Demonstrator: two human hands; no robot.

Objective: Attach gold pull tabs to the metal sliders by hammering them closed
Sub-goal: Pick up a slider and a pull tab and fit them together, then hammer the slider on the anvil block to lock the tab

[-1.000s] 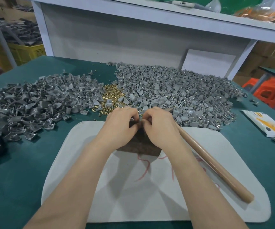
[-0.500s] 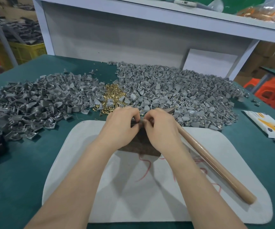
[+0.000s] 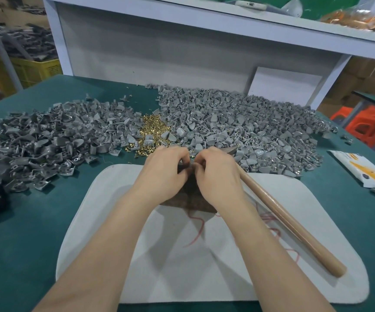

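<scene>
Bordering white mat (image 3: 204, 278): two slider heaps (image 3: 238, 122), gold tabs (image 3: 151, 129) between.

Small gold pull tabs (image 3: 151, 129) heaped between two wide grey piles of metal sliders (image 3: 238, 129); hammer (image 3: 290, 224) flat nearby.

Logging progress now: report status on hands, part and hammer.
Left hand and right hand both pinch a small piece over the dark block. Hammer lies unheld on the white pad, beside right hand. Nothing blocking.

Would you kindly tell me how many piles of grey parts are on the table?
2. The left pile lies left of the gold tabs; the right pile lies right of them. None seems hidden.
</scene>
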